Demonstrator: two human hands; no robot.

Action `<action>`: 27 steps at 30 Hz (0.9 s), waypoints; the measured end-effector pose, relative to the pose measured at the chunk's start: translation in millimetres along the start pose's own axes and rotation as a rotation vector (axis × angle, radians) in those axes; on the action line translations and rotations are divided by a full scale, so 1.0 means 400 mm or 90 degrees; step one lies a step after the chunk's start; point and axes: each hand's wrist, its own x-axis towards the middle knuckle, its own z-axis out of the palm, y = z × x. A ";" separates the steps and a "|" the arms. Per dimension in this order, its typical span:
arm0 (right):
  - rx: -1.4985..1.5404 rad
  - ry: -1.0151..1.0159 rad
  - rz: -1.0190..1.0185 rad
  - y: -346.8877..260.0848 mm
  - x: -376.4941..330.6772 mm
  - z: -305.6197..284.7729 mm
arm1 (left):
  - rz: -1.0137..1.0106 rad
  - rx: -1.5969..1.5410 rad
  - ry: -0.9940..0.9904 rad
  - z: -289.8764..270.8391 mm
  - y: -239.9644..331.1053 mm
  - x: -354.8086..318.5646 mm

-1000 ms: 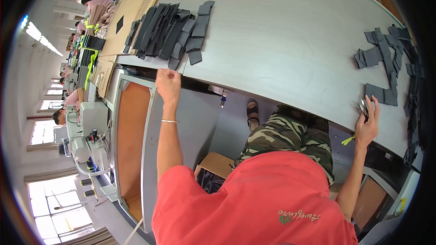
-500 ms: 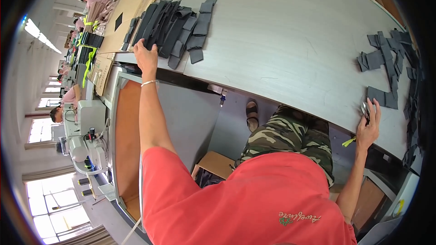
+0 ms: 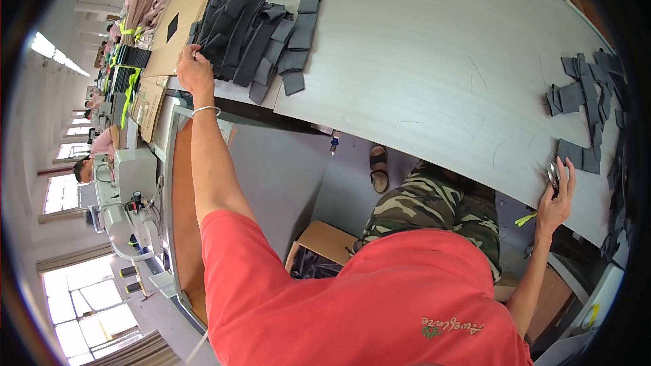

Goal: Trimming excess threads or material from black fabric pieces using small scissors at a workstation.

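Note:
At the left end of the table, my left hand (image 3: 195,69) is closed at the near left edge of a pile of dark grey fabric strips (image 3: 245,37). Its curled fingertips pinch the edge of a strip and partly hide it. More folded strips (image 3: 302,37) lie fanned out along the right of that pile. My right hand (image 3: 557,202) rests at the near edge on the right, closed around small metal thread snips (image 3: 553,175). Just beyond the snips' tips lies a flat dark grey fabric piece (image 3: 580,156).
Loose dark grey strips (image 3: 593,95) crowd the table's right end. The pale table (image 3: 420,47) stretches between both groups. Cardboard (image 3: 163,54) borders it on the left, near a sewing machine (image 3: 129,196). An open carton (image 3: 325,240) stands below. Other people sit farther left.
My left hand has shifted left and closed at the pile's edge. The pile's left strips now lie bunched and folded over. My right hand keeps the snips; the view has moved slightly.

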 end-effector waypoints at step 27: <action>0.010 0.045 -0.047 -0.019 0.013 -0.001 | -0.251 -0.357 -0.167 0.035 -0.019 0.093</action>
